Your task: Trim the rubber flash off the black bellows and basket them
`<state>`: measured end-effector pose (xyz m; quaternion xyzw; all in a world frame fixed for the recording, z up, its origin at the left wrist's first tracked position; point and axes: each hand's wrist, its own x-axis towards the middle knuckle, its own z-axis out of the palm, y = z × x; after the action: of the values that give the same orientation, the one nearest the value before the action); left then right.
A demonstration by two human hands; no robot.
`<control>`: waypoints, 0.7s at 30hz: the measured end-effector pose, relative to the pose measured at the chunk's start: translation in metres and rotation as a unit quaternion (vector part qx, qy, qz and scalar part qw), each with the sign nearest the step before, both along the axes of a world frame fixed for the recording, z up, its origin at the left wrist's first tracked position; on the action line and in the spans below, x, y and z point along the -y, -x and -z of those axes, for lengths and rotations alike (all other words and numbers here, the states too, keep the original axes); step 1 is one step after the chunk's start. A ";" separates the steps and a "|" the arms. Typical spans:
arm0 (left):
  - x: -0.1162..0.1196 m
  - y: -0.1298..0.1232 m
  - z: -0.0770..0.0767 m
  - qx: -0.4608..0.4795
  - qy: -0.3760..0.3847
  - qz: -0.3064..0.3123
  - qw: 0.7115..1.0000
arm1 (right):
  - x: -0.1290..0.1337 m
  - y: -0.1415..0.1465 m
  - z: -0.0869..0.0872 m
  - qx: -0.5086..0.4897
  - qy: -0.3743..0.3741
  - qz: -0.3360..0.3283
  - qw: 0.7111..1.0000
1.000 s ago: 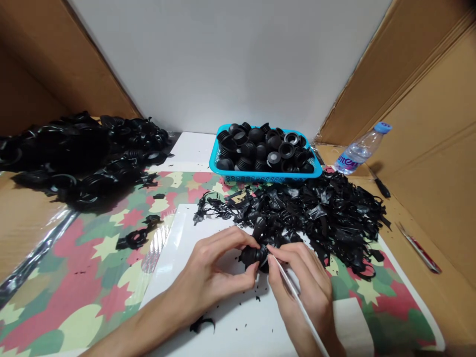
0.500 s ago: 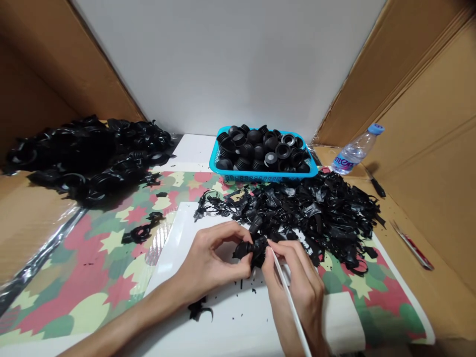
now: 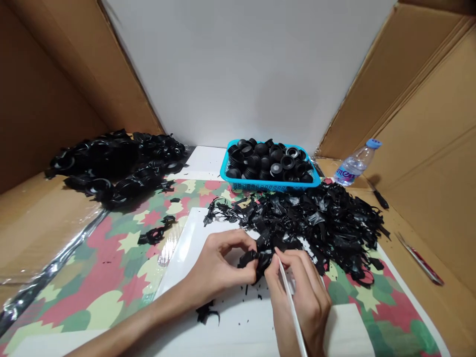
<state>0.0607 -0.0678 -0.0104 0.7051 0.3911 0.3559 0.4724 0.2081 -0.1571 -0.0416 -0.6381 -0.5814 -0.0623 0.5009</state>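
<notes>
Between finger and thumb, my left hand (image 3: 217, 270) pinches a black rubber part (image 3: 247, 258) with ragged edges. My right hand (image 3: 303, 295) is closed around a slim white stick-like tool (image 3: 293, 310), its fingertips at the right side of the same part. The tool's front end is hidden by the fingers and the black material. Both hands are over a white sheet (image 3: 186, 248) strewn with small black crumbs. A curled black scrap (image 3: 206, 312) lies below my left wrist.
Trimmed black scraps (image 3: 327, 223) form a heap beyond my right hand. Behind it stands a blue basket (image 3: 273, 186) of ribbed black rubber parts. Untrimmed black pieces (image 3: 119, 168) are piled at left. A water bottle (image 3: 353, 163), a dark-handled tool (image 3: 380, 198) and red tweezers (image 3: 422, 260) are at right.
The whole view has shifted, so the basket and piles appear lower and mostly further right. The rubber part looks slightly turned between my fingers. Both hands keep their grips.
</notes>
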 end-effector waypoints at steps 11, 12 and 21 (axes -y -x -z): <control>-0.003 0.024 0.005 0.024 0.030 0.017 0.999 | 0.005 -0.025 0.013 -0.095 0.004 -0.027 0.995; -0.004 0.024 0.005 0.024 0.027 0.020 0.999 | 0.006 -0.025 0.013 -0.117 0.017 -0.035 0.992; -0.012 0.028 0.012 0.047 0.007 0.053 0.997 | 0.008 -0.029 0.004 -0.158 0.036 -0.116 0.980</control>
<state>0.0323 -0.0563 -0.0225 0.7039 0.3330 0.3605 0.5136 0.2370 -0.1651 -0.0456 -0.5861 -0.5665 0.1192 0.5668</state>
